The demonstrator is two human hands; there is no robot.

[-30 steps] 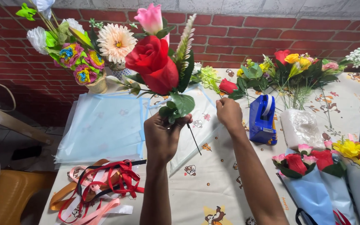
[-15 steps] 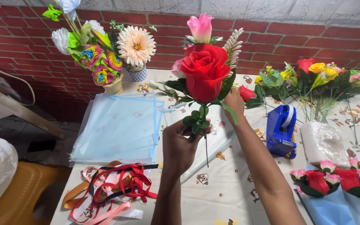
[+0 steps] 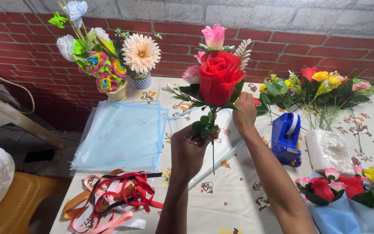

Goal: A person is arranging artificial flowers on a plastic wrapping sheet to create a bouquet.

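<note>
While held up over the surface (image 3: 239, 190), raised before the brick wall: a bunch of flowers (image 3: 215, 76) with a big red rose. Left hand (image 3: 189, 149) in a tight grip round the stems. Right hand (image 3: 244, 112) pinching a leaf beside the rose. Nearby: blue paper sheets (image 3: 122, 134), ribbons (image 3: 113, 195), a blue tape holder (image 3: 285, 138).

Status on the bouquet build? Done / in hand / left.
Done: wrapped bouquets lie at the table's right edge. In hand: the left hand grips the stems of a bunch topped by a red rose and pink buds, while the right hand touches its foliage. Left: this bunch is unwrapped and untied; the blue wrap sheets, ribbons and tape dispenser lie untouched, and loose flowers remain.
</note>
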